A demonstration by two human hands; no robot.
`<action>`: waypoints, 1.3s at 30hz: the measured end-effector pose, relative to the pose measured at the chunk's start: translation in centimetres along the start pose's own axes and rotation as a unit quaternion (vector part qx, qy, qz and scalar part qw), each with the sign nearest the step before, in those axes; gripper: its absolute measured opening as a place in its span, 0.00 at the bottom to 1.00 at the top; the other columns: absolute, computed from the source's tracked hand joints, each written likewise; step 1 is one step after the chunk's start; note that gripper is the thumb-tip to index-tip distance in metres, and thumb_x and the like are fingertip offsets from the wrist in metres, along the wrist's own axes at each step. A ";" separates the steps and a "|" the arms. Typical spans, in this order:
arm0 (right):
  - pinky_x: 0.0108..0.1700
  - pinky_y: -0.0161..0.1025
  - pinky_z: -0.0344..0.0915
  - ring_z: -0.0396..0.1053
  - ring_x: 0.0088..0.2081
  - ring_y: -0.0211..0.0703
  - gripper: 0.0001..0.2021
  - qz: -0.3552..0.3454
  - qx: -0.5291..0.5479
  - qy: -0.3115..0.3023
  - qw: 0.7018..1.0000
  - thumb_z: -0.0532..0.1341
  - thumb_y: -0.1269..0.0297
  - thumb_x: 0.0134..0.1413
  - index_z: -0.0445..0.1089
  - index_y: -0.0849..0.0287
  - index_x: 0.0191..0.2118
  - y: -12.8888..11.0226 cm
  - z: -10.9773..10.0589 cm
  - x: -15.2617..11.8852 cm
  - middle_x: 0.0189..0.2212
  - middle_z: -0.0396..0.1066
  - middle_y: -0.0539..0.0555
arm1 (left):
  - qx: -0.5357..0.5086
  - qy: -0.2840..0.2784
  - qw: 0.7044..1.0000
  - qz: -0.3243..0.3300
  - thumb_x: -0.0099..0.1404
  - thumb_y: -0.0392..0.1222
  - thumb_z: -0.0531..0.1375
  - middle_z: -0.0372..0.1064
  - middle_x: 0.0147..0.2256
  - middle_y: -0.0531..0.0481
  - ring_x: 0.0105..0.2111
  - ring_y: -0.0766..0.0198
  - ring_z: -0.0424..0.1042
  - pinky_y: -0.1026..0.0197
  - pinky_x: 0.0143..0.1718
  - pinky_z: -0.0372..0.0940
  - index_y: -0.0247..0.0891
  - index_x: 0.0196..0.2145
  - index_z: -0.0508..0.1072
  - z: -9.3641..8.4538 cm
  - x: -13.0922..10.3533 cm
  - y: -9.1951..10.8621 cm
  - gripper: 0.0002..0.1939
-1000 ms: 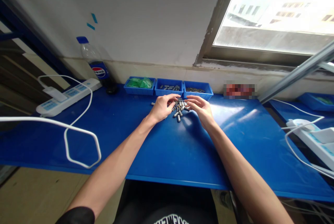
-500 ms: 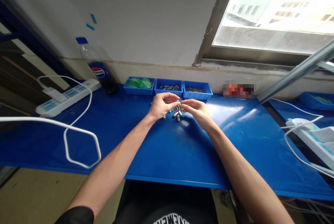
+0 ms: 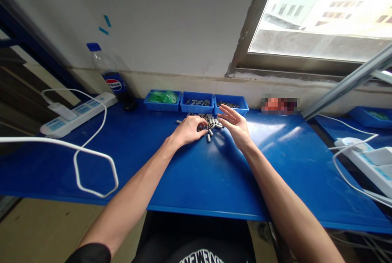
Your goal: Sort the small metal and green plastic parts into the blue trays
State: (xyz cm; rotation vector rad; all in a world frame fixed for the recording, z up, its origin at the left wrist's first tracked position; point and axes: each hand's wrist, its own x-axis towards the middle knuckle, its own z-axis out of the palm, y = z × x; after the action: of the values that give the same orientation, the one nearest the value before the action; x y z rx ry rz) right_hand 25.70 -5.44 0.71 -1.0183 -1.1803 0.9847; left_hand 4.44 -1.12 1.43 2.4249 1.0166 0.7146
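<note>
A pile of small metal cylinders and thin dark and brass-coloured pieces (image 3: 211, 123) lies on the blue table (image 3: 196, 181). At its left edge rests my left hand (image 3: 189, 129), low over the pieces. Its thumb and forefinger curve around part of the pile with a gap between their tips; the other fingers are partly hidden. To the right of the pile, my right hand (image 3: 235, 126) hovers with fingers spread and nothing visible in it. One loose metal cylinder (image 3: 208, 138) lies just in front of the pile.
Along the wall stand three blue bins: one with green bags (image 3: 162, 97), a middle bin with grey cylinders (image 3: 197, 102), and a right bin with thin dark rods (image 3: 230, 104). A cola bottle (image 3: 114, 83), power strip (image 3: 79, 114) and white cable (image 3: 94, 192) are at left.
My hands, together over the pile before, have moved apart. The right hand has opened and shifted slightly right; the left has lowered onto the pile's left edge. More of the pile shows.
</note>
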 end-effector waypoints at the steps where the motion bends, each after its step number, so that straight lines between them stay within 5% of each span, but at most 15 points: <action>1: 0.60 0.55 0.71 0.76 0.55 0.57 0.32 0.001 -0.009 -0.001 1.000 0.76 0.53 0.45 0.75 0.52 0.58 0.0 0.0 0.0 0.61 0.73 0.60 | 0.006 -0.003 1.000 0.003 0.63 0.40 0.66 0.81 0.42 0.43 0.42 0.56 0.79 0.59 0.44 0.72 0.37 0.43 0.83 0.1 0.0 0.0 0.11; 17: 0.52 0.50 0.74 0.77 0.50 0.54 0.22 0.027 -0.048 -0.003 0.998 0.73 0.55 0.50 0.78 0.54 0.51 -0.1 0.1 -0.2 0.54 0.78 0.59 | 0.064 -0.012 0.998 -0.022 0.61 0.29 0.59 0.80 0.36 0.45 0.37 0.57 0.78 0.60 0.41 0.71 0.38 0.37 0.82 0.0 -0.1 -0.1 0.12; 29: 0.49 0.49 0.74 0.78 0.48 0.53 0.21 0.042 -0.047 -0.004 0.998 0.73 0.53 0.49 0.78 0.54 0.48 -0.6 0.5 -0.4 0.52 0.79 0.59 | 0.060 0.052 0.995 -0.063 0.60 0.26 0.58 0.80 0.43 0.42 0.40 0.56 0.79 0.59 0.46 0.73 0.38 0.49 0.80 0.5 -0.1 -0.2 0.22; 39: 0.48 0.48 0.74 0.78 0.48 0.53 0.21 0.053 -0.040 -0.009 0.998 0.72 0.52 0.50 0.78 0.55 0.48 -0.9 0.5 -0.5 0.49 0.80 0.59 | 0.071 0.020 0.996 -0.046 0.58 0.30 0.61 0.80 0.41 0.43 0.39 0.55 0.79 0.58 0.44 0.73 0.39 0.46 0.81 -0.1 -0.3 -0.5 0.19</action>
State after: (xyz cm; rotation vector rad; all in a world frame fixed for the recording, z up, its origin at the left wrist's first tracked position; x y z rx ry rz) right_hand 25.26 -6.10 1.49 -1.1476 -1.1975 1.0390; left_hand 3.92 -0.97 1.18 2.4724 1.2241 0.6844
